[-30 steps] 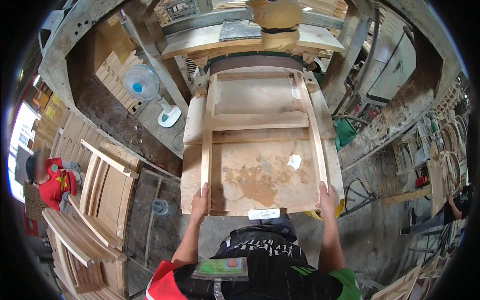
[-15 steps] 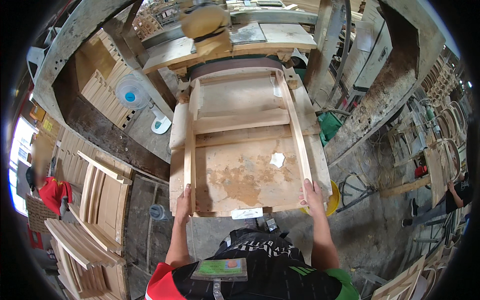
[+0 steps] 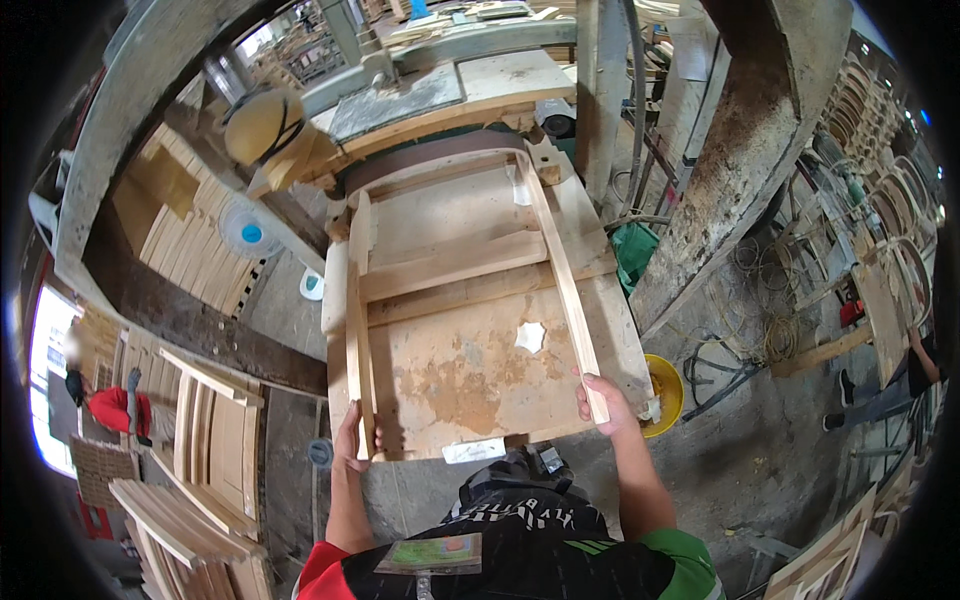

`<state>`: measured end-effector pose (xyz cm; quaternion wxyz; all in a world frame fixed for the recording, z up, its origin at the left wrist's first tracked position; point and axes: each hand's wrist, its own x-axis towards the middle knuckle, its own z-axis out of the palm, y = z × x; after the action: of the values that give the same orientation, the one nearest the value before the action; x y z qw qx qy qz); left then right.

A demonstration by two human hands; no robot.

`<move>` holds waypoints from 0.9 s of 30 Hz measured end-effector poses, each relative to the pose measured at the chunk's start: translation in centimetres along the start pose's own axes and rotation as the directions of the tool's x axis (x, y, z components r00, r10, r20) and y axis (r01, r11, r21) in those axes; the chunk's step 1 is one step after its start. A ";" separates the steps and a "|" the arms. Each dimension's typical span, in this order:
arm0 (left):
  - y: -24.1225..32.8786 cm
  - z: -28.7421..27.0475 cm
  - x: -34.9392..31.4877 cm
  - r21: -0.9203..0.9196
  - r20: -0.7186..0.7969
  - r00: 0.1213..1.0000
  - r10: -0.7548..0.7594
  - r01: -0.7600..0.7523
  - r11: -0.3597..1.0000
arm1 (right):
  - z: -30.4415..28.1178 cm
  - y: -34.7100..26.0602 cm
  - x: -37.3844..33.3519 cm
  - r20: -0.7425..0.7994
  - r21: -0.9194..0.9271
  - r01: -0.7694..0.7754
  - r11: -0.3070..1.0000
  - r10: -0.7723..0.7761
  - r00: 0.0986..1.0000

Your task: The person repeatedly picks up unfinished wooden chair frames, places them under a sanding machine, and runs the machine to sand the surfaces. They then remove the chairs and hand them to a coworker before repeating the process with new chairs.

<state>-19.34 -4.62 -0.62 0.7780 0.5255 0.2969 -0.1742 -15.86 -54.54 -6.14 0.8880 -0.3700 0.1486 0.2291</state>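
Note:
A pale wooden frame (image 3: 455,267), with two long side legs, a crossbar and a curved far rail, lies over a worn board table (image 3: 470,400). My left hand (image 3: 352,440) is closed round the near end of its left leg. At the near end of the right leg, my right hand (image 3: 606,404) grips with the thumb on top and the fingers round the side. The far rail lies along a curved brown band (image 3: 430,160) at the back of the table; whether they touch I cannot tell.
Rusty metal posts (image 3: 735,150) flank the table. A fan (image 3: 248,232) stands beyond it on the left, and stacked curved wood pieces (image 3: 190,510) lie nearer. A yellow bucket (image 3: 664,395) is by the right corner. People (image 3: 118,408) are at both sides.
My view has tilted, so table and frame appear turned and lower left. Both hands keep hold of the legs; the right leg's near end now shows in my right hand. The person at left has shifted.

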 end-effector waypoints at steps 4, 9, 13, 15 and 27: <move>0.0 0.4 0.2 0.028 -0.066 0.995 -0.071 0.073 0.997 | 0.2 -0.1 -0.1 -0.087 -0.034 -0.025 0.999 0.022 0.996; 0.3 0.0 0.2 0.071 -0.026 0.998 -0.057 0.059 0.996 | 0.7 -0.2 -0.2 -0.159 -0.075 -0.039 0.996 0.027 0.987; 0.7 -0.7 0.2 0.113 -0.053 0.995 -0.087 0.093 0.989 | 1.3 -0.4 -0.4 -0.168 -0.077 -0.030 0.997 0.017 0.986; 0.7 -0.5 0.5 0.137 -0.058 0.993 -0.100 0.107 0.985 | 1.7 -0.6 -0.5 -0.182 -0.087 -0.017 0.996 0.001 0.983; 1.3 -1.0 0.3 0.205 -0.136 0.983 -0.126 0.152 0.967 | 2.0 -0.6 -0.3 -0.303 -0.121 -0.083 0.989 0.043 0.952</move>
<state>-18.62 -3.22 -0.13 0.6832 0.5938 0.3593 -0.2271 -15.65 -53.56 -4.32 0.8209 -0.4534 0.2779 0.2081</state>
